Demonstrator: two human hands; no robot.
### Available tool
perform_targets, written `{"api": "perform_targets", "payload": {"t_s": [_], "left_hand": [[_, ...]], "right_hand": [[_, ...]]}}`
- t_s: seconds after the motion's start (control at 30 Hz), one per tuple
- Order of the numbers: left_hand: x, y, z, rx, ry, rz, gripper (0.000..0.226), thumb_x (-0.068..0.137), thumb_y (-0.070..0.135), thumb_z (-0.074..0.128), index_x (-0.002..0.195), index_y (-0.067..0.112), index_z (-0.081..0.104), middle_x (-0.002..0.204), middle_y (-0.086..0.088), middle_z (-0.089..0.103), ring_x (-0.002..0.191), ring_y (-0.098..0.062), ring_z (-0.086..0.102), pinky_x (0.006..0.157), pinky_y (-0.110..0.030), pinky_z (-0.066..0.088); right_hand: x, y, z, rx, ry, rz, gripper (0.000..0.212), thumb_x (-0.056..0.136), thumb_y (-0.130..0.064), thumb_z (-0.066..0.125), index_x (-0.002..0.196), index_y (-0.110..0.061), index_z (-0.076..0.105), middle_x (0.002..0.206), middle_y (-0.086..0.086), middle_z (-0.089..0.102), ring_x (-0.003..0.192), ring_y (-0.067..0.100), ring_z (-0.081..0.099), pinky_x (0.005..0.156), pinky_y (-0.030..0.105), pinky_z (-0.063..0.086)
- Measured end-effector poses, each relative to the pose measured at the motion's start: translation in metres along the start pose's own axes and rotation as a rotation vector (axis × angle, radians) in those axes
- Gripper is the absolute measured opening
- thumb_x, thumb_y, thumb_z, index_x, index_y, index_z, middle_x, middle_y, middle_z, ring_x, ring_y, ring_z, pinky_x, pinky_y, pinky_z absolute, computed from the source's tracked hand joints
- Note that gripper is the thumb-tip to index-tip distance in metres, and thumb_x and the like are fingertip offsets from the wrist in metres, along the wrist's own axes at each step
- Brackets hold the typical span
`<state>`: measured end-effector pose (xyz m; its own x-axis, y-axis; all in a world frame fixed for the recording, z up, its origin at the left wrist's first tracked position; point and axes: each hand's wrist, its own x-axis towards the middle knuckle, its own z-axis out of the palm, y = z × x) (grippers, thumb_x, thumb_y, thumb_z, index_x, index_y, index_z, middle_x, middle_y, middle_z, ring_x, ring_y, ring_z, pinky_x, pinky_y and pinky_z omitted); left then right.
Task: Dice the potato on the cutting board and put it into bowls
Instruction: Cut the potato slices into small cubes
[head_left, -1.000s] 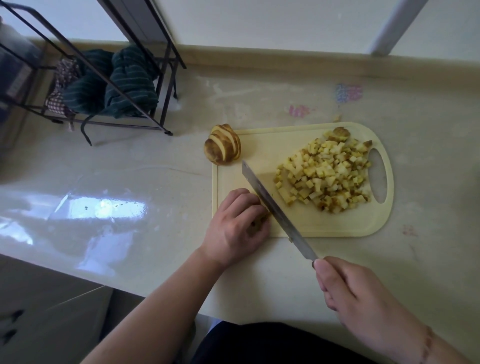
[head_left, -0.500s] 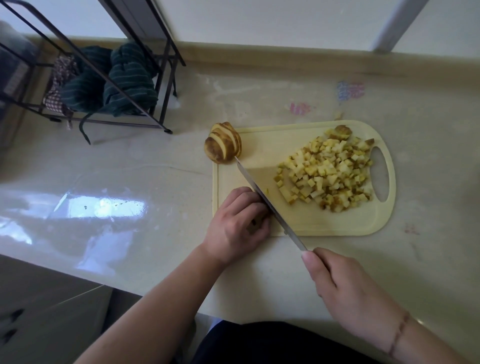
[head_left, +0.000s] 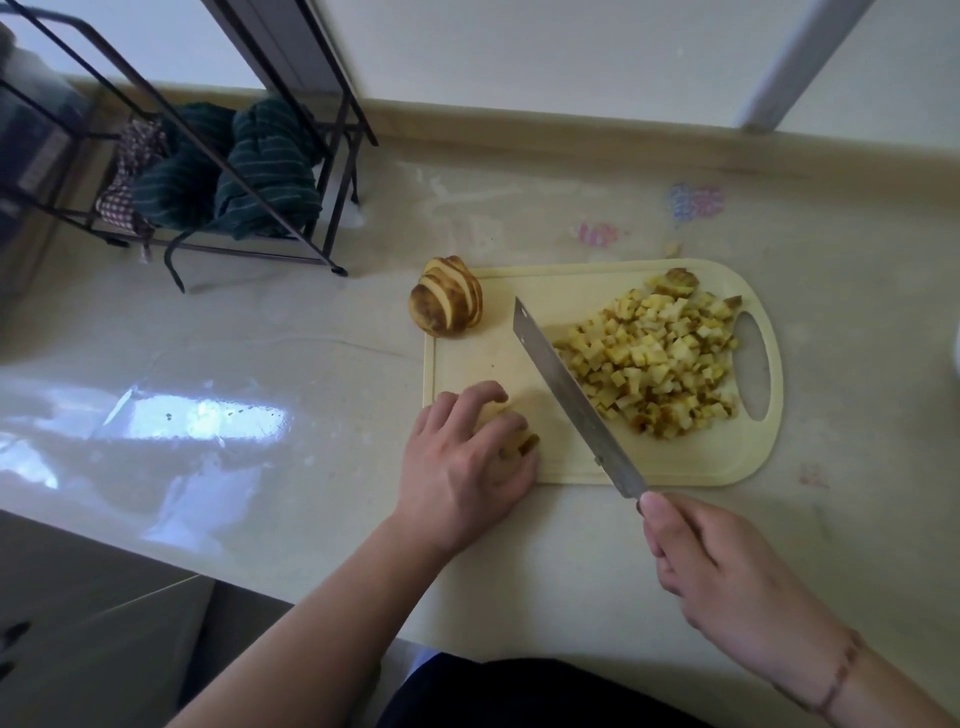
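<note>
Left hand curled over potato piece, lower left of cutting board | right hand gripping knife mid-frame | diced potato heaped right | sliced potato at board's upper-left corner

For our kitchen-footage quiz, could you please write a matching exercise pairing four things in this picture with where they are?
Things:
1. pile of diced yellow potato cubes
2. sliced brown-skinned potato half
3. long steel knife
4. striped dark green cloth

Places:
A. in the black wire rack
B. gripped by the right hand
C. far left corner of the pale yellow cutting board
D. board's right side, by its handle hole

Pairs: 1-D, 2-C, 3-B, 4-A
</note>
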<state>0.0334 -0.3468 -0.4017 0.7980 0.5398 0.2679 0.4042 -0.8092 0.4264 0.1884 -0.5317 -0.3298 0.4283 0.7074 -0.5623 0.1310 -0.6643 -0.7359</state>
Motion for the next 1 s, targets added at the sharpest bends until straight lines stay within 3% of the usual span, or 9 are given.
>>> {"api": "perform_targets", "payload": {"t_s": [0.1,0.23,0.33,0.53,0.67,0.77,0.87,1.0], "left_hand": [[0.004,0.004,-0.004,0.003,-0.072,-0.143,0.048,0.083,0.05,0.065,0.113,0.013,0.067,0.121,-0.006,0.061,0.073,-0.029,0.067,0.056,-0.035,0.058],[0.009,0.008,-0.004,-0.029,-0.064,-0.079,0.038,0.083,0.033,0.068,0.108,0.005,0.071,0.109,-0.01,0.067,0.075,-0.029,0.068,0.051,-0.034,0.058],[0.012,0.01,-0.001,-0.038,-0.026,-0.073,0.036,0.082,0.032,0.063,0.103,0.004,0.073,0.105,-0.01,0.067,0.076,-0.026,0.067,0.053,-0.028,0.055],[0.031,0.012,0.008,-0.094,-0.032,-0.083,0.037,0.072,0.015,0.086,0.103,0.001,0.072,0.102,-0.013,0.067,0.076,-0.028,0.067,0.056,-0.03,0.057],[0.028,0.008,0.004,-0.052,-0.041,-0.034,0.038,0.077,0.022,0.086,0.106,0.002,0.072,0.105,-0.012,0.067,0.082,-0.029,0.067,0.063,-0.033,0.058],[0.028,0.003,-0.001,-0.021,0.01,0.044,0.031,0.085,0.029,0.076,0.102,0.003,0.074,0.106,-0.011,0.068,0.087,-0.031,0.064,0.071,-0.036,0.057],[0.03,-0.001,0.002,-0.087,0.053,0.184,0.014,0.084,0.011,0.077,0.091,0.0,0.074,0.098,-0.014,0.069,0.089,-0.035,0.065,0.077,-0.042,0.056],[0.031,-0.005,0.006,-0.132,0.032,0.228,0.004,0.084,0.004,0.075,0.087,0.001,0.074,0.093,-0.013,0.069,0.091,-0.035,0.066,0.079,-0.042,0.057]], "right_hand": [[-0.001,0.001,0.001,0.0,0.006,0.002,0.075,0.075,-0.084,0.028,0.067,-0.012,0.045,0.045,-0.006,0.041,0.042,0.007,0.035,0.047,0.023,0.028],[0.0,0.002,0.002,0.0,0.016,-0.006,0.082,0.07,-0.093,0.025,0.07,-0.014,0.046,0.046,-0.005,0.042,0.042,0.007,0.035,0.047,0.023,0.028],[0.001,0.002,0.001,0.007,0.009,-0.011,0.076,0.074,-0.089,0.027,0.071,-0.015,0.046,0.046,-0.006,0.041,0.043,0.006,0.036,0.046,0.02,0.028],[0.005,-0.001,0.003,0.014,0.001,-0.02,0.066,0.079,-0.078,0.03,0.069,-0.014,0.045,0.045,-0.008,0.041,0.04,0.005,0.04,0.045,0.015,0.028],[0.004,-0.002,0.003,0.027,0.012,-0.026,0.063,0.078,-0.079,0.03,0.072,-0.018,0.046,0.046,-0.007,0.041,0.041,0.005,0.041,0.046,0.017,0.029],[0.002,-0.004,0.004,0.033,0.012,-0.032,0.068,0.077,-0.083,0.03,0.073,-0.018,0.047,0.046,-0.006,0.043,0.042,0.006,0.039,0.046,0.016,0.029],[-0.001,-0.007,0.007,0.031,-0.009,-0.032,0.084,0.072,-0.091,0.028,0.071,-0.009,0.045,0.046,-0.005,0.042,0.043,0.006,0.036,0.045,0.017,0.028],[-0.003,-0.006,0.011,0.018,-0.018,-0.024,0.081,0.071,-0.092,0.028,0.07,-0.012,0.043,0.047,-0.006,0.037,0.044,0.007,0.033,0.047,0.023,0.028]]}}
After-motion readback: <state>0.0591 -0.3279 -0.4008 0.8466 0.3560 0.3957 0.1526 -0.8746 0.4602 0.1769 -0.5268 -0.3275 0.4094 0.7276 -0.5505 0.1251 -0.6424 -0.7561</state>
